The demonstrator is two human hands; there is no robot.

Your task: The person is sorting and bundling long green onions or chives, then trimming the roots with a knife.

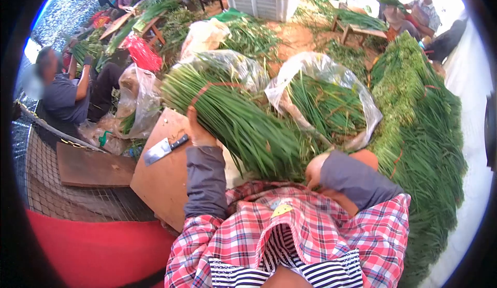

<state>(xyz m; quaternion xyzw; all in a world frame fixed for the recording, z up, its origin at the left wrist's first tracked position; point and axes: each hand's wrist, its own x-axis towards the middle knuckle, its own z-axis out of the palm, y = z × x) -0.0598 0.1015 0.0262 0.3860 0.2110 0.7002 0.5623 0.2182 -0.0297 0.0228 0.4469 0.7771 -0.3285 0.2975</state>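
A thick bunch of green chives (243,117), tied near its pale end with a red band (202,94), slants across in front of my body. My left hand (202,132) is closed around its underside near the band, thumb up against the stalks. Close to the leafy end, my right hand (315,169) is curled, its fingers partly hidden; what it grips, if anything, I cannot make out. A cleaver-like knife (165,149) with a black handle lies on the wooden board (155,176), left of my left hand.
A clear plastic bag (375,112) of loose leaves sits ahead. On the right rises a long heap of bundled chives (435,132). A seated person (64,91) works at the left, another person (427,13) at the back right. White crates (259,3) are stacked behind.
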